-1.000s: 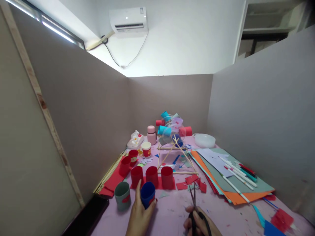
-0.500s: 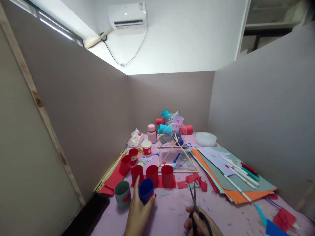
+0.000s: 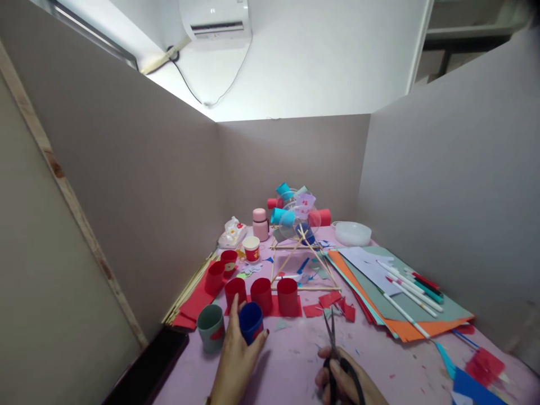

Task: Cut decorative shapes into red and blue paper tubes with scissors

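Note:
My left hand [image 3: 238, 355] curves around a dark blue cup [image 3: 250, 322] with a red patch on its side. The thumb is at the cup's right and the other fingers at its left. A grey-green cup [image 3: 210, 329], also with a red patch, stands just left of this hand. Three red cups, one of them the middle red cup [image 3: 261, 297], stand in a row on a red strip behind it. In my right hand [image 3: 346, 378] is a pair of black-handled scissors [image 3: 332, 343], blades slightly apart and pointing away from me. Red paper scraps [image 3: 329, 299] lie beyond the blades.
Sheets of coloured paper [image 3: 439, 332] with several marker pens lie at the right. A wheel-like model [image 3: 291, 216] on a stick frame stands at the back, near a pink flask [image 3: 260, 225], a paper cup [image 3: 251, 249] and a white bowl [image 3: 352, 233]. A black phone-like slab [image 3: 147, 365] lies at lower left.
The view has tilted slightly, so most of the scene sits a little higher. My left hand stays at the blue cup, and my right hand keeps the scissors in nearly the same pose.

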Demonstrator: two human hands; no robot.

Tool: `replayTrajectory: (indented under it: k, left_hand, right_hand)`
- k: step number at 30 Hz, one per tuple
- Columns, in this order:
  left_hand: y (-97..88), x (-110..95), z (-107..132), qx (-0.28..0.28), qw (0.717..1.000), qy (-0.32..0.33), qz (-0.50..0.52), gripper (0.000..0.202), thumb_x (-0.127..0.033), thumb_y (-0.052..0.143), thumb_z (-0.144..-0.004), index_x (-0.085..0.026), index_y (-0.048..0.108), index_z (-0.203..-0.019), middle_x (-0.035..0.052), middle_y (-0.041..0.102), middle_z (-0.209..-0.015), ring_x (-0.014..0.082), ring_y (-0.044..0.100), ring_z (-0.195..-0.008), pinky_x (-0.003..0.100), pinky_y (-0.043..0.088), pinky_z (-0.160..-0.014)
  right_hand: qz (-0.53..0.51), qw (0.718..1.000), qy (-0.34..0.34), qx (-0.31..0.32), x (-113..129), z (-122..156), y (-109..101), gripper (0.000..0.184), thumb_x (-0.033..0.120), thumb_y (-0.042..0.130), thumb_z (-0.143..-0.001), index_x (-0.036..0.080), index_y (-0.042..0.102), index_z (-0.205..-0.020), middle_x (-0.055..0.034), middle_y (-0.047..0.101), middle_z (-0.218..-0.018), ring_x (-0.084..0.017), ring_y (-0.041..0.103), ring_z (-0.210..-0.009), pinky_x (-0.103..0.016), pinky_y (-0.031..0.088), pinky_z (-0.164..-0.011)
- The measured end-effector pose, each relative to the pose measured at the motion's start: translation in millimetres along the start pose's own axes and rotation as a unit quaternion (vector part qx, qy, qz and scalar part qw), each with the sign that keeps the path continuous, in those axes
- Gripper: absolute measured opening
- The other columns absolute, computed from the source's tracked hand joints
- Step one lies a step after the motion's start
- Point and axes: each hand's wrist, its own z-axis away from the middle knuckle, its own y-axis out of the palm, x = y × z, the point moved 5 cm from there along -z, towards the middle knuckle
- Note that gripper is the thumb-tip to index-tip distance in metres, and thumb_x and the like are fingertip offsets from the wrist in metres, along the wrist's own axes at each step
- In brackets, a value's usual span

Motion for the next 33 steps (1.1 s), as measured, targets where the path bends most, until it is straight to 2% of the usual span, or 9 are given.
replayTrajectory:
  k: [2,4,7,9,11,16,20,26,33]
  left_hand:
    - [-9.0,-6,2,-0.004,0.999,0.036,-0.034,0.068,-0.032,0.046,-0.086,-0.008,0.016,-0.143,0.0262,0.039,-0.143,0.0301,0.038,-0.133,0.051,0.034,-0.106]
    - [-18.5,-13,3,0.006,0.994,0.08,-0.076,0.053,-0.034,0.043,-0.088,-0.011,0.034,-0.135,0.0236,0.042,-0.142,0.0296,0.037,-0.134,0.053,0.031,-0.108]
    - [-28.2,-23,-3,0.046,0.978,0.149,-0.141,0.027,-0.03,0.049,-0.084,-0.021,0.064,-0.105,0.0155,0.057,-0.133,0.0313,0.043,-0.13,0.054,0.035,-0.105]
    - [-31.6,-26,-8,0.065,0.965,0.178,-0.183,0.018,-0.025,0.052,-0.081,-0.023,0.07,-0.083,0.0133,0.065,-0.122,0.0337,0.048,-0.125,0.056,0.037,-0.102]
    - [-34.6,-27,-12,0.066,0.954,0.19,-0.223,0.021,-0.021,0.05,-0.081,-0.022,0.07,-0.075,0.0141,0.069,-0.116,0.0358,0.052,-0.121,0.058,0.037,-0.1]
    - [-42.5,-25,-16,0.055,0.935,0.18,-0.3,0.027,-0.021,0.044,-0.085,-0.021,0.07,-0.081,0.0165,0.067,-0.12,0.0406,0.049,-0.123,0.066,0.031,-0.097]
    - [-49.1,-21,-14,0.072,0.926,0.163,-0.333,0.027,-0.022,0.044,-0.085,-0.022,0.071,-0.082,0.0156,0.066,-0.122,0.0408,0.048,-0.123,0.066,0.032,-0.095]
    - [-67.0,-8,-11,0.09,0.925,0.131,-0.346,0.03,-0.027,0.051,-0.082,-0.017,0.069,-0.103,0.0213,0.06,-0.125,0.0393,0.051,-0.116,0.055,0.039,-0.093]
    - [-67.4,3,-11,0.126,0.937,0.102,-0.309,0.033,-0.021,0.041,-0.086,-0.015,0.065,-0.109,0.0167,0.065,-0.11,0.0303,0.058,-0.099,0.043,0.045,-0.085]
  right_hand:
    - [-0.009,1.0,0.001,0.001,1,2,1,0.067,0.072,0.069,-0.058,0.018,0.054,-0.094,-0.0008,0.066,-0.066,-0.011,0.058,-0.05,-0.018,0.033,-0.043]
    - [-0.017,1.0,0.001,0.004,2,4,1,0.067,0.07,0.07,-0.059,0.017,0.053,-0.096,-0.0007,0.065,-0.066,-0.01,0.057,-0.05,-0.017,0.029,-0.04]
    - [-0.029,1.0,0.003,0.011,2,5,3,0.064,0.068,0.071,-0.061,0.018,0.051,-0.097,0.0002,0.065,-0.067,-0.009,0.055,-0.048,-0.015,0.027,-0.037]
    - [-0.034,0.999,0.004,0.015,2,6,4,0.062,0.067,0.071,-0.062,0.019,0.05,-0.097,0.001,0.064,-0.067,-0.009,0.053,-0.046,-0.015,0.027,-0.036]
    - [-0.034,0.999,0.006,0.017,3,7,5,0.062,0.067,0.07,-0.063,0.02,0.05,-0.097,0.0016,0.064,-0.066,-0.008,0.052,-0.044,-0.016,0.028,-0.035]
    - [-0.029,1.0,0.004,0.01,8,9,6,0.063,0.065,0.072,-0.063,0.017,0.051,-0.099,0.0006,0.063,-0.067,-0.009,0.055,-0.046,-0.015,0.029,-0.035]
    - [-0.023,1.0,0.003,0.002,12,12,7,0.061,0.065,0.072,-0.062,0.018,0.052,-0.097,0.0007,0.062,-0.067,-0.01,0.055,-0.048,-0.015,0.029,-0.035]
    - [-0.017,1.0,0.0,0.012,16,16,9,0.06,0.063,0.07,-0.066,0.017,0.051,-0.099,0.0009,0.062,-0.069,-0.009,0.054,-0.05,-0.015,0.032,-0.037]
    - [0.006,1.0,-0.005,0.016,13,15,9,0.058,0.064,0.069,-0.067,0.017,0.052,-0.097,-0.0007,0.062,-0.07,-0.011,0.055,-0.051,-0.017,0.032,-0.037]
